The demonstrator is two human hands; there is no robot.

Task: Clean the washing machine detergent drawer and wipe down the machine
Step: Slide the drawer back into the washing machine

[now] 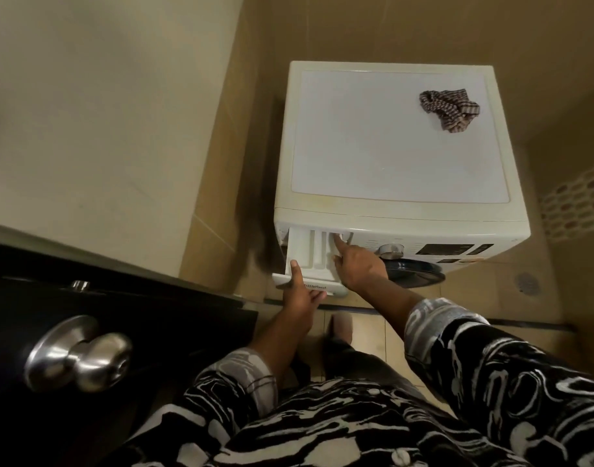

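A white front-loading washing machine [390, 136] stands against the tiled wall. Its detergent drawer [310, 254] is pulled out at the front left, showing several compartments. My left hand [300, 294] grips the drawer's front panel from below, thumb on its top edge. My right hand [356, 264] reaches over the drawer, its index finger pressing into the rear of the right compartment. A crumpled striped brown cloth [449, 109] lies on the machine's top at the back right, away from both hands.
A dark door [120, 332] with a round metal knob [79, 353] stands open at the left, close to my left arm. The machine's dial [391, 251] and dark display [450, 249] sit right of the drawer. A floor drain [526, 283] lies at the right.
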